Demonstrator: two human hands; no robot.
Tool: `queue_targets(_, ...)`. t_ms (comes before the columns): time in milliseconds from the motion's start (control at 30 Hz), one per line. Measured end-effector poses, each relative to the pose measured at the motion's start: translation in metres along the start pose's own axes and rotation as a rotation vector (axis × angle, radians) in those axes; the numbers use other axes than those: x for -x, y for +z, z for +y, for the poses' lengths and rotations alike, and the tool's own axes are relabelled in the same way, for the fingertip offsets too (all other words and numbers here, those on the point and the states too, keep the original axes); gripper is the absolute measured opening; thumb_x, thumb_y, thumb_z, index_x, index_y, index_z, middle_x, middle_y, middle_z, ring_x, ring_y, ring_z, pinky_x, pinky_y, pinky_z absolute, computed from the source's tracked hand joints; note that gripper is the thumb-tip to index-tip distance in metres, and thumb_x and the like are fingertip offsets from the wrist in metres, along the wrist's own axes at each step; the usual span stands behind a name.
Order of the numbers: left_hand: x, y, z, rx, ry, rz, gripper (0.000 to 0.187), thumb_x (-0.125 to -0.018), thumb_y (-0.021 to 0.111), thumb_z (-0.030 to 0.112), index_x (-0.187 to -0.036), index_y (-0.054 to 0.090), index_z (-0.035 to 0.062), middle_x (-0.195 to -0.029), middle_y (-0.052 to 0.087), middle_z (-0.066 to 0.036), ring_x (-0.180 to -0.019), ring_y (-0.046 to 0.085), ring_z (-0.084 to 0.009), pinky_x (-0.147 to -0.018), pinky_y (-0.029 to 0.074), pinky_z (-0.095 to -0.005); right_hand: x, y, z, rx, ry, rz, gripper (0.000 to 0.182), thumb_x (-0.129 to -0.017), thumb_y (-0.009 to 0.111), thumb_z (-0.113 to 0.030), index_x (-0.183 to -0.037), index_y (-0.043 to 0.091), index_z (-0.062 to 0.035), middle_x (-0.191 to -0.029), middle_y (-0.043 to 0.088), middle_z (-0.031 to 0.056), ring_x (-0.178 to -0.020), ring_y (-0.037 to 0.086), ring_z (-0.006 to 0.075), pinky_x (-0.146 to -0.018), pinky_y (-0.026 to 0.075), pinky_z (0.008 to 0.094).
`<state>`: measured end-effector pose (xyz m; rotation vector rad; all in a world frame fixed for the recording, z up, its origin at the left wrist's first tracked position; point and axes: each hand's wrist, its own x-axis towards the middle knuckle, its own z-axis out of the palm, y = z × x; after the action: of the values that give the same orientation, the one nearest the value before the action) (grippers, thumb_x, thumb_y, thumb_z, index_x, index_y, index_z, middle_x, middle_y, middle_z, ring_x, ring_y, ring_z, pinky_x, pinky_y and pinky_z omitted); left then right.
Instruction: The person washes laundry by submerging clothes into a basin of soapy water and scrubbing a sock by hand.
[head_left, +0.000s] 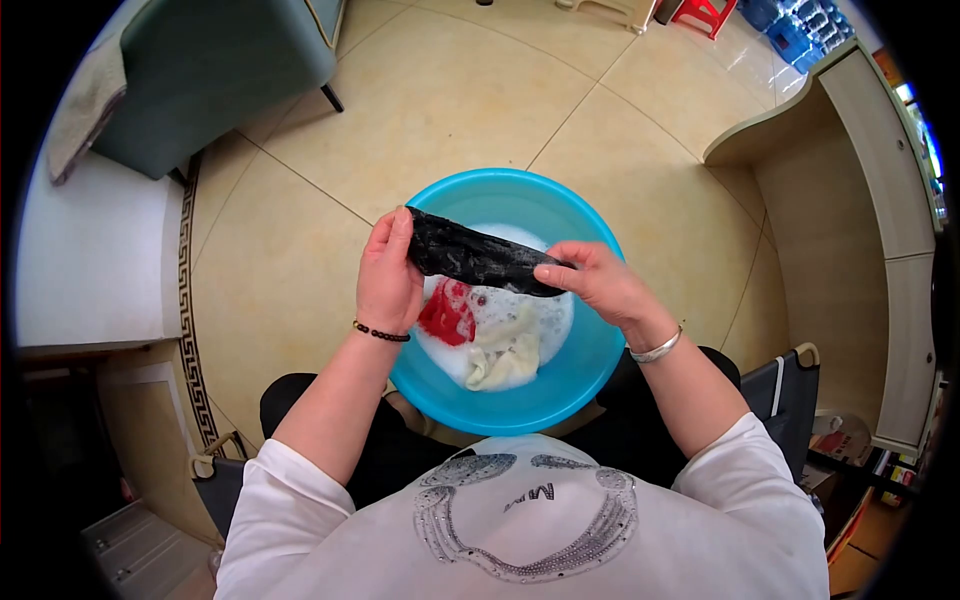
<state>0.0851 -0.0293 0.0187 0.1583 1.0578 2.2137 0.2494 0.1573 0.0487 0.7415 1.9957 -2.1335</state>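
Observation:
A wet black cloth (480, 258) is stretched between my two hands above a round blue basin (505, 412). My left hand (390, 270) pinches its left end, and my right hand (598, 283) grips its right end between thumb and fingers. Inside the basin, below the black cloth, white suds surround a red cloth (448, 314) and a cream-coloured cloth (508, 355). The lower parts of both are partly covered by foam.
A green-grey armchair (215, 80) stands at the upper left. On the right is a curved wooden cabinet (830, 180). A red stool (706, 14) and bottled water (800, 32) are at the far upper right. Tiled floor (450, 110) surrounds the basin.

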Motion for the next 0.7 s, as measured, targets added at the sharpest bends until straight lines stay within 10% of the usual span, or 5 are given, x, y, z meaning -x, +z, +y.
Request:
queue_targets(533,0.02,0.025,0.01,-0.072,-0.084,-0.171,0.029,-0.097,0.042,0.015,-0.121,0.05,0.0017,-0.111,0.059,-0.008,-0.101,0.058,-0.0162,-0.09,0.046,-0.0308,0.0,0.008,0.013,0.104,-0.053,0.23,0.02,-0.086,0.061,-0.014,-0.102,0.058,-0.0031,-0.081,0.058,0.004,-0.068,0.052,0.0102,-0.057,0.045,0.0251)
queue_targets(700,0.027,0.027,0.011,-0.183,-0.203,-0.326,0.06,-0.077,0.042,-0.006,-0.136,0.035,0.004,-0.122,0.054,-0.009,-0.109,0.054,-0.0185,-0.095,0.043,-0.0319,-0.001,0.015,0.018,0.372,-0.302,0.362,0.023,-0.086,0.061,-0.016,-0.103,0.057,-0.0001,-0.089,0.061,0.0097,-0.078,0.058,0.0181,-0.069,0.048,0.0303)
